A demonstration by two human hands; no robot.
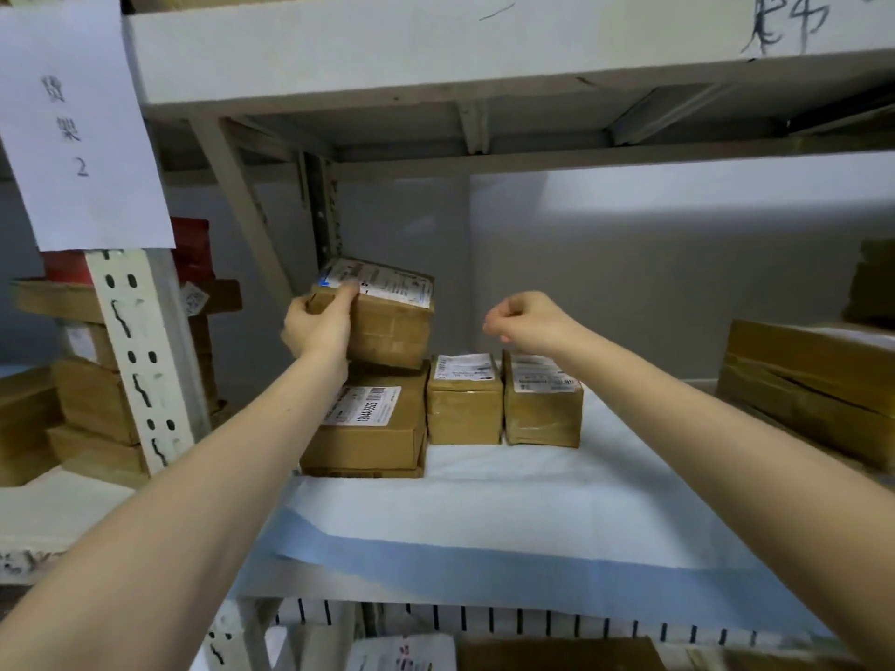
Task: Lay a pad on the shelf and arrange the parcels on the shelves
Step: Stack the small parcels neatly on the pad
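Pad [532, 501], white with a blue front edge, lies flat over the shelf [484, 618]. The left grip [317, 326] clasps the near left corner of a tilted brown parcel [387, 326], thumb on top by its label. Directly under that grip lies a larger parcel [368, 431], and the tilted one rests on it. The right grip [528, 322] hangs in the air, fingers curled around nothing. Below it stand a small middle parcel [465, 406] and a small right parcel [542, 409], side by side on the pad.
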